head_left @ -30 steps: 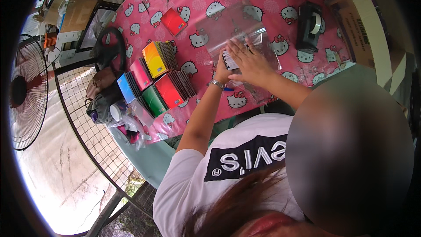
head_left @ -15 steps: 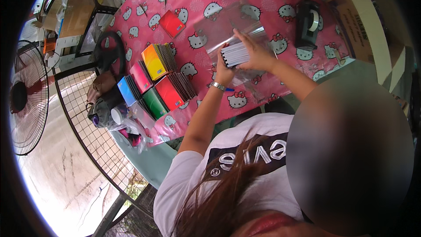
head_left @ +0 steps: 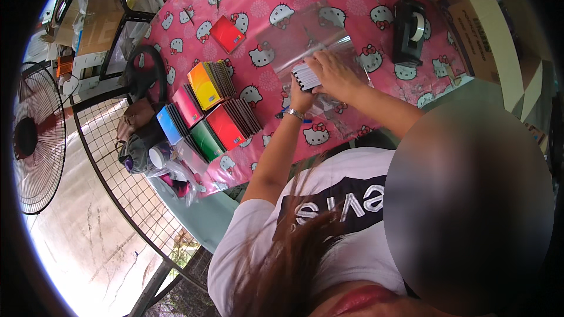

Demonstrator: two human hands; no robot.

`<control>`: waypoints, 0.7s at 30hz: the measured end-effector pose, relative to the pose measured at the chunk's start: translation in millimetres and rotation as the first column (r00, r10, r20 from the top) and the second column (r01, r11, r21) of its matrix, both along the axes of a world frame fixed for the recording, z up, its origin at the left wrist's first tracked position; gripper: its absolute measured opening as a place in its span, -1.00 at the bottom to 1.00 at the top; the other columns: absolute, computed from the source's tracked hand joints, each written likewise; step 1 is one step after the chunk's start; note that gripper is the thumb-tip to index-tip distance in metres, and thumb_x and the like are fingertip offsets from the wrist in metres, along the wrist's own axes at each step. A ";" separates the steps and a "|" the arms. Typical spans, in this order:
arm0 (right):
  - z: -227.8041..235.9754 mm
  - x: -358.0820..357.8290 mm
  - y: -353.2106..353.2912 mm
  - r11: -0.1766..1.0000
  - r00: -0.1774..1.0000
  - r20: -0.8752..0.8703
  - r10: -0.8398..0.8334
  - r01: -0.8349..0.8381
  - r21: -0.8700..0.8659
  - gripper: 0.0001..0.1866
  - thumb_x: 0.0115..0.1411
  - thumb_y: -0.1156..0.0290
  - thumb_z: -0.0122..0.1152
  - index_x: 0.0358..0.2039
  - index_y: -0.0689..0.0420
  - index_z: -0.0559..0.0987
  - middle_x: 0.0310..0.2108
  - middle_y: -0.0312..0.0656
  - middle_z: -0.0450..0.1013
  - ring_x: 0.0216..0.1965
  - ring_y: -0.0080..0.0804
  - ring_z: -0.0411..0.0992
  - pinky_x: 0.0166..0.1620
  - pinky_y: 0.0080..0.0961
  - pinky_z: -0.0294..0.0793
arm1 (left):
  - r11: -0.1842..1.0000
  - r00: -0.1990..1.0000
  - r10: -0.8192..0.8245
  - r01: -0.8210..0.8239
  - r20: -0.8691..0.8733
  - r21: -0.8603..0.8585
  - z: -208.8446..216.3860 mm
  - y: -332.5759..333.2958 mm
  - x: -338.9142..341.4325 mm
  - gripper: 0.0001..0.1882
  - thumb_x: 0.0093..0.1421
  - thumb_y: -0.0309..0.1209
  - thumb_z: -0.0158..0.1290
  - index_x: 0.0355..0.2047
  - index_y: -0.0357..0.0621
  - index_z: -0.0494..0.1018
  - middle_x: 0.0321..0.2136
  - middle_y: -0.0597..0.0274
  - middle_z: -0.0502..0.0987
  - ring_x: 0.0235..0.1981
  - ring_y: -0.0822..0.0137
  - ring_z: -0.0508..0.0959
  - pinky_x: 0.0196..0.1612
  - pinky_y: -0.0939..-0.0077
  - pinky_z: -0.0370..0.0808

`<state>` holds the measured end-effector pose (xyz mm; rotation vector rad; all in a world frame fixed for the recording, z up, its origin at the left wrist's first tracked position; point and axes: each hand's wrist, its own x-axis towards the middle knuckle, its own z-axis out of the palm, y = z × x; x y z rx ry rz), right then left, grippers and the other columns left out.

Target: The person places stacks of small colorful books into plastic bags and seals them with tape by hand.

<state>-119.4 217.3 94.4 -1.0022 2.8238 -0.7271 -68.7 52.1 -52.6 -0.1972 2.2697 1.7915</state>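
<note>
A stack of spiral notebooks [head_left: 304, 76], white page edges and black coils showing, is held between my two hands over the table. My left hand [head_left: 302, 100], with a metal watch at the wrist, grips its near left end; the fingers are partly hidden by the stack. My right hand [head_left: 336, 76] lies over the stack's right side, fingers bent onto it and covering much of it. Beneath and beyond them is a sheet or bag of clear plastic [head_left: 294, 38]. A blue pen-like thing [head_left: 305, 121] is next to my left wrist, partly hidden.
Notebook stacks in yellow [head_left: 204, 85], red [head_left: 226, 126], green [head_left: 207, 140], blue [head_left: 170, 123] and pink [head_left: 187, 105] stand at left. A single red notebook [head_left: 227, 34] lies beyond. A black tape dispenser [head_left: 408, 38] and cardboard boxes [head_left: 470, 41] are right, a fan [head_left: 35, 138] far left.
My right hand has slid over the notebook stack, its fingers going from stretched out to bent, so less of the white page edges shows. My left hand keeps its grip, slightly lower.
</note>
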 end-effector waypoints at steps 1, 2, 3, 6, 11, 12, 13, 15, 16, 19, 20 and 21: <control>1.7 -1.6 0.3 0.999 0.999 -0.016 0.032 -0.032 0.014 -0.15 -0.24 0.17 0.45 0.04 0.20 0.25 -0.03 -0.07 0.22 0.05 -0.12 0.22 0.11 -0.31 0.25 | 0.996 0.997 -0.051 0.047 -0.060 -0.077 -1.4 -4.0 0.8 -0.29 -0.13 -0.54 0.23 0.03 -0.19 0.14 -0.03 0.05 0.36 -0.02 0.16 0.42 0.01 0.40 0.38; 0.7 -4.6 2.0 0.999 0.999 -0.017 0.036 -0.036 0.029 -0.17 -0.25 0.17 0.45 0.02 0.20 0.27 -0.05 -0.08 0.23 0.04 -0.14 0.23 0.09 -0.31 0.26 | 0.984 0.986 -0.111 0.091 -0.122 -0.154 1.3 -4.8 -2.9 -0.28 -0.15 -0.53 0.23 0.04 -0.19 0.15 -0.01 0.04 0.34 0.01 0.13 0.40 0.04 0.37 0.36; -0.7 -7.9 3.3 0.998 0.999 -0.019 0.041 -0.040 0.044 -0.19 -0.26 0.17 0.45 -0.01 0.19 0.29 -0.07 -0.09 0.25 0.02 -0.15 0.24 0.07 -0.31 0.27 | 0.947 0.956 -0.215 0.154 -0.202 -0.281 4.9 -8.1 -6.1 -0.27 -0.15 -0.52 0.24 0.06 -0.19 0.16 0.03 0.04 0.32 0.07 0.10 0.34 0.09 0.32 0.32; -0.1 -13.4 21.5 0.999 0.998 -0.042 -0.040 0.040 0.009 -0.22 -0.27 0.12 0.46 -0.06 0.19 0.33 -0.14 -0.09 0.30 -0.04 -0.14 0.29 0.02 -0.32 0.31 | 0.717 0.849 -0.491 0.268 -0.193 -0.643 48.5 -23.2 -29.7 -0.22 -0.08 -0.33 0.21 0.16 -0.08 0.13 0.17 0.10 0.17 0.24 0.04 0.10 0.24 0.14 0.07; 21.1 -15.7 64.0 0.788 0.816 0.341 -0.467 0.559 -0.259 -0.31 -0.13 0.01 0.42 -0.11 0.21 0.39 -0.26 -0.11 0.43 -0.17 -0.27 0.43 -0.08 -0.37 0.40 | 0.301 0.789 -0.582 0.434 0.197 -0.850 67.0 -49.0 -57.6 -0.27 0.18 0.13 -0.20 0.32 0.31 -0.10 0.36 0.36 -0.24 0.36 0.09 -0.35 0.29 -0.06 -0.44; 27.6 -14.7 68.5 0.651 0.678 0.573 -0.459 0.696 -0.303 -0.32 -0.10 0.00 0.40 -0.12 0.23 0.40 -0.28 -0.11 0.46 -0.20 -0.31 0.44 -0.10 -0.40 0.41 | 0.312 0.826 -0.538 0.380 0.168 -0.871 58.0 -52.2 -59.0 -0.28 0.20 0.12 -0.21 0.32 0.30 -0.10 0.36 0.35 -0.23 0.36 0.08 -0.33 0.29 -0.09 -0.43; 31.2 -13.8 68.9 0.496 0.508 0.770 -0.386 0.818 -0.291 -0.33 -0.07 -0.02 0.39 -0.13 0.25 0.42 -0.29 -0.12 0.48 -0.22 -0.35 0.46 -0.12 -0.42 0.41 | 0.321 0.860 -0.491 0.326 0.138 -0.889 49.3 -55.9 -58.4 -0.29 0.21 0.11 -0.23 0.32 0.28 -0.10 0.35 0.34 -0.21 0.36 0.07 -0.31 0.28 -0.11 -0.41; 25.7 -6.6 63.6 0.370 0.394 0.895 -0.209 0.879 -0.301 -0.35 -0.03 -0.03 0.36 -0.15 0.26 0.43 -0.28 -0.13 0.49 -0.23 -0.42 0.45 -0.13 -0.45 0.41 | 0.379 0.905 -0.413 0.267 0.096 -0.886 41.7 -50.7 -65.4 -0.31 0.24 0.08 -0.26 0.32 0.24 -0.13 0.35 0.32 -0.22 0.36 0.04 -0.30 0.27 -0.17 -0.39; 20.3 -3.0 57.4 0.308 0.339 0.935 -0.105 0.905 -0.293 -0.36 -0.01 -0.04 0.34 -0.15 0.27 0.44 -0.27 -0.14 0.49 -0.23 -0.45 0.44 -0.14 -0.47 0.40 | 0.359 0.922 -0.374 0.240 0.096 -0.902 37.8 -47.0 -67.7 -0.31 0.24 0.07 -0.27 0.32 0.23 -0.14 0.36 0.32 -0.23 0.36 0.04 -0.30 0.27 -0.17 -0.39; -3.4 5.6 25.0 0.269 0.337 0.941 0.022 0.905 -0.330 -0.33 -0.05 -0.07 0.36 -0.15 0.26 0.45 -0.24 -0.14 0.47 -0.21 -0.43 0.42 -0.13 -0.42 0.40 | 0.271 0.941 -0.303 0.233 0.147 -0.934 35.6 -38.8 -74.0 -0.30 0.25 0.01 -0.28 0.33 0.18 -0.20 0.36 0.30 -0.27 0.36 0.05 -0.27 0.28 -0.15 -0.36; -17.0 6.3 19.1 0.312 0.276 0.961 -0.005 0.914 -0.261 -0.32 -0.06 -0.09 0.36 -0.15 0.26 0.45 -0.22 -0.13 0.46 -0.19 -0.41 0.42 -0.13 -0.40 0.40 | 0.328 0.950 -0.285 0.220 0.126 -0.919 38.4 -37.2 -76.9 -0.31 0.26 -0.02 -0.29 0.33 0.18 -0.21 0.36 0.30 -0.28 0.36 0.06 -0.27 0.28 -0.13 -0.34; -29.2 2.3 13.3 0.355 0.216 0.976 -0.032 0.915 -0.191 -0.30 -0.07 -0.11 0.36 -0.15 0.26 0.46 -0.21 -0.11 0.45 -0.18 -0.39 0.41 -0.12 -0.38 0.41 | 0.384 0.959 -0.263 0.204 0.106 -0.901 39.3 -38.6 -79.9 -0.32 0.27 -0.05 -0.29 0.33 0.18 -0.23 0.36 0.30 -0.29 0.36 0.07 -0.28 0.28 -0.12 -0.32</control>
